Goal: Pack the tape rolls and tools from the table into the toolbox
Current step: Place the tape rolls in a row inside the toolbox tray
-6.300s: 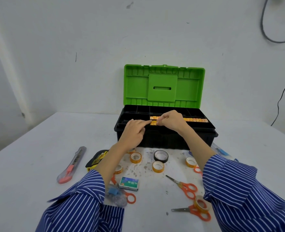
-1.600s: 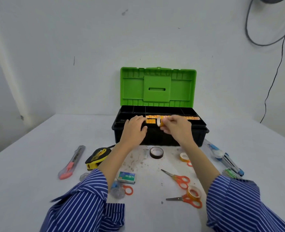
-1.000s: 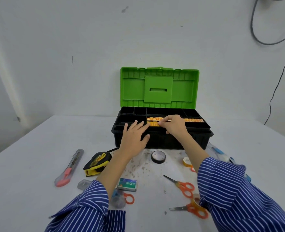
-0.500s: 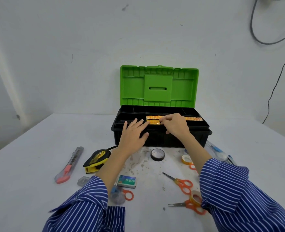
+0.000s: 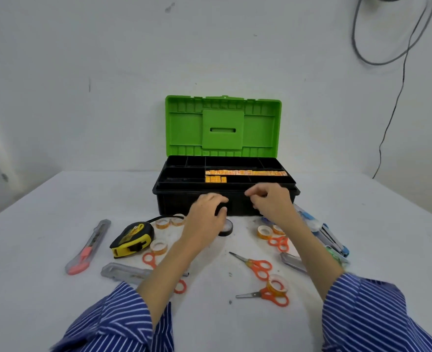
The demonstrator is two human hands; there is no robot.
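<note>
My left hand [image 5: 204, 219] is reaching over the black tape roll [image 5: 225, 227] on the tabletop [image 5: 32, 288] before the toolbox [image 5: 225, 199], fingers curled, gripping nothing yet. Right hand [image 5: 271, 204] loosely curled, empty. Roll looks light, rigid; pinching across its rim.

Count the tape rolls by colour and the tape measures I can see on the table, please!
Clear tape rolls: 6
Black tape roll: 1
Tape measure: 1
Total: 8
</note>
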